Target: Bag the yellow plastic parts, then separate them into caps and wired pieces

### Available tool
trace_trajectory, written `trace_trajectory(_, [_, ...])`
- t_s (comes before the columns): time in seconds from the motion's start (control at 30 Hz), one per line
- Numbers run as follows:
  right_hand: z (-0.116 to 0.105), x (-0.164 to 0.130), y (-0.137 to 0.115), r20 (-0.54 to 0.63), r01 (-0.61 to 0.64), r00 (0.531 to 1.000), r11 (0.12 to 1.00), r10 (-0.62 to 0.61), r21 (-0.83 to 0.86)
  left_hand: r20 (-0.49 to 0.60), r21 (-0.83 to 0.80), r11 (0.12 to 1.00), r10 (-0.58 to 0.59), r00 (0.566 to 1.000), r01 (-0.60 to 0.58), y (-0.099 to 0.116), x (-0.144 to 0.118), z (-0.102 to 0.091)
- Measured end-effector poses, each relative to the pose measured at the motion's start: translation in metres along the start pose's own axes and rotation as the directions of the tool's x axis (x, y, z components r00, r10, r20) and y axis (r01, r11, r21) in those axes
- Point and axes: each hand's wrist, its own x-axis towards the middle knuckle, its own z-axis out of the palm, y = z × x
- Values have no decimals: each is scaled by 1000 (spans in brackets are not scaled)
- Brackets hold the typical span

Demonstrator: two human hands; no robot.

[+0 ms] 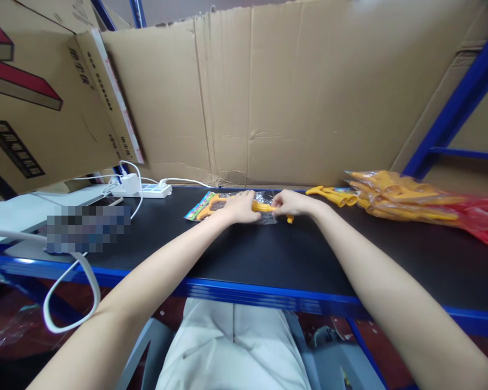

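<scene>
A yellow plastic toy (263, 207) lies in a clear plastic bag (203, 206) with a colourful header, on the black table (244, 254). My left hand (241, 207) presses down on the toy and bag near the middle. At the toy's right end, my right hand (293, 203) pinches it with closed fingers. Both hands sit far from the table's front edge, close to the cardboard wall.
A pile of yellow toys (390, 197) lies at the right, partly on a red plastic bag (483, 222). A white power strip (146, 188) with cables sits at the left back. Cardboard (309, 92) lines the back. A blue shelf post (455, 103) rises at right.
</scene>
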Motion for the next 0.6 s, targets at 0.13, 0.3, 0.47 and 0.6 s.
trace_trajectory(0.13, [-6, -3, 1, -21, -116, 993, 974, 114, -197, 62, 35, 997, -67, 996, 65, 19, 8, -2])
trace_trajectory(0.3, [-9, -4, 8, -27, -179, 984, 944, 178, -277, 189, 82, 980, -194, 963, 181, 42, 16, -6])
trace_trajectory(0.47, [-6, 1, 15, -53, -163, 987, 951, 155, -263, 137, 167, 960, -250, 959, 226, 48, 18, -17])
trace_trajectory(0.6, [-9, -2, 11, -77, -176, 984, 942, 161, -285, 229, 248, 953, -233, 945, 175, 49, 18, -27])
